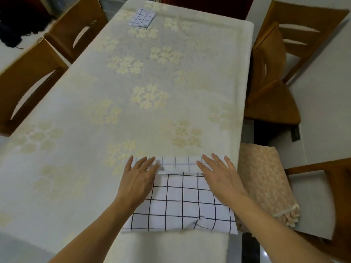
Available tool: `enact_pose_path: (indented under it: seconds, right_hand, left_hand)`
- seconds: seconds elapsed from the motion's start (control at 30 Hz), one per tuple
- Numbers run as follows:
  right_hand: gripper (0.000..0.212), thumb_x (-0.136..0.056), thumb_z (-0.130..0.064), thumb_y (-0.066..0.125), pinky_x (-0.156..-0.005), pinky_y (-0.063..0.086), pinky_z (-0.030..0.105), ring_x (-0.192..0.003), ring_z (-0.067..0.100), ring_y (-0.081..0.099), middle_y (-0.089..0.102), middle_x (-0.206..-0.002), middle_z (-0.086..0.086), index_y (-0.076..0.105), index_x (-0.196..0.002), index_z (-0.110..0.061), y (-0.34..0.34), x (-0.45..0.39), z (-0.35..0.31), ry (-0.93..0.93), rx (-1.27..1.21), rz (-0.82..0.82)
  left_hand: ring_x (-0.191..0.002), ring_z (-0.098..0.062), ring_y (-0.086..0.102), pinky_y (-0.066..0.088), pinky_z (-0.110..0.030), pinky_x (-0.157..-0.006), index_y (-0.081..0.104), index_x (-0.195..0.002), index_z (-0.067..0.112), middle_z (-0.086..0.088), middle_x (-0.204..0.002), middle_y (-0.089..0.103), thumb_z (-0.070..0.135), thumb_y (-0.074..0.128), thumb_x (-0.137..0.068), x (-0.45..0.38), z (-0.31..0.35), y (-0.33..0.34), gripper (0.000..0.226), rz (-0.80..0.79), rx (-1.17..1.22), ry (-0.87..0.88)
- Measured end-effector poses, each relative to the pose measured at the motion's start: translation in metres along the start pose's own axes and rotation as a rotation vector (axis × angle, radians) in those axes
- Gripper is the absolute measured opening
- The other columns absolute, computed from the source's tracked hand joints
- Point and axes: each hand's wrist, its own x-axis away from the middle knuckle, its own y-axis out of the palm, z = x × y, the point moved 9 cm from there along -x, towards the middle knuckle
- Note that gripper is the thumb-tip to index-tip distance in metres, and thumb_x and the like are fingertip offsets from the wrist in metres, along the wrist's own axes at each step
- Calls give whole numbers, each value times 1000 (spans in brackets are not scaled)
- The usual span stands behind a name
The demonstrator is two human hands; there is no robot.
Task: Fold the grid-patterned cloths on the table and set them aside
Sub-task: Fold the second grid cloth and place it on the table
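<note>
A white cloth with a black grid [182, 202] lies flat at the near edge of the table, its near half doubled over so a paler strip shows along the far edge. My left hand [139, 177] rests flat on the cloth's far left corner, fingers spread. On the far right corner my right hand [218, 175] presses down the same way. Neither hand grips anything. A second grid cloth [141, 18], folded into a small square, sits at the far end of the table.
The table [133, 82] wears a cream cover with pale flower clusters. Wooden chairs stand on the left [34, 76] and right [273, 73]. A peach lace cloth [266, 179] drapes over the chair at my near right.
</note>
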Motion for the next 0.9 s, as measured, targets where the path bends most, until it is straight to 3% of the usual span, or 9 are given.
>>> enact_pose_path:
  seconds: [0.07,0.17,0.23,0.33,0.6,0.9]
  right_hand:
    - [65,-76,-16,82,-108,23,53,-132,32,53,56,-144,6,59,-137,-22,3,-15,3,6,-21,33]
    - [50,-90,-19,64,-110,22,54,-137,32,48,52,-148,7,56,-140,-22,6,-33,7,1,-31,83]
    - [46,-100,-30,37,-111,22,54,-140,31,44,49,-150,5,53,-142,-23,10,-42,12,30,-29,81]
    - [63,-104,-41,4,-112,21,53,-142,28,41,47,-152,3,48,-146,-23,15,-50,20,103,-64,52]
    - [56,-103,-44,26,-119,22,56,-150,25,24,30,-161,4,35,-153,-21,-3,-10,9,213,-258,190]
    - [60,-104,-52,24,-124,12,47,-153,22,13,24,-164,3,29,-155,-20,16,71,-8,310,-490,278]
  left_hand:
    - [-121,-30,62,39,-58,-109,66,-125,21,-8,-132,65,19,65,-92,-13,-6,7,33,19,43,3]
    - [-121,-30,61,40,-58,-109,64,-124,16,-7,-131,65,15,70,-88,-27,-15,15,36,49,105,-18]
    - [-122,-29,60,39,-57,-109,63,-123,17,-5,-133,64,15,64,-92,-32,-21,22,31,65,138,-34]
    - [-125,-27,57,36,-54,-113,61,-127,20,-3,-136,61,24,44,-100,-35,-27,28,32,77,161,-66]
    - [-137,-28,47,32,-56,-114,49,-143,15,-9,-149,50,35,33,-100,2,-6,18,50,60,199,-120]
    - [-150,-24,24,23,-50,-118,26,-156,15,-5,-163,26,42,27,-103,72,14,40,59,9,232,-112]
